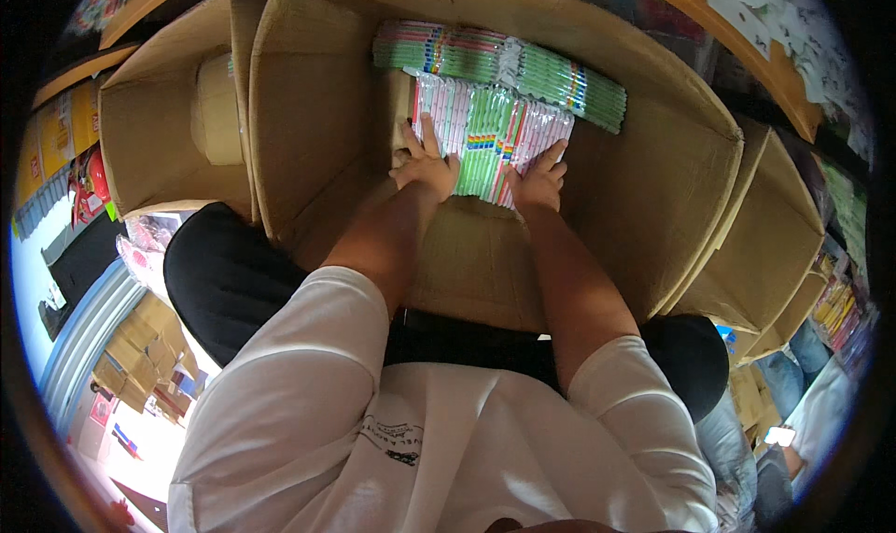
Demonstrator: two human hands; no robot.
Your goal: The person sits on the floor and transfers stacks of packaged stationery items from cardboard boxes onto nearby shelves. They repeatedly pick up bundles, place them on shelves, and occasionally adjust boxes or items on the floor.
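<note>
A row of thin, plastic-wrapped packets (483, 136), green, pink and white with rainbow-coloured bands, stands on edge inside a large cardboard box (485, 262). At the row's left end is my left hand (425, 167), its fingers along the outer side and its thumb at the near edge. My right hand (539, 180) grips the right end in the same manner, so the row is pressed between both hands. Behind it, a second row of similar packets (499, 64) lies crosswise against the box's far wall. The undersides of the packets are hidden.
Another open cardboard box (173, 113) stands to the left, and more cardboard (761, 244) is at the right. Wooden shelf edges (765, 52) curve along the far side. At the lower right, a person's hand (791, 460) is near a lit phone (779, 436).
</note>
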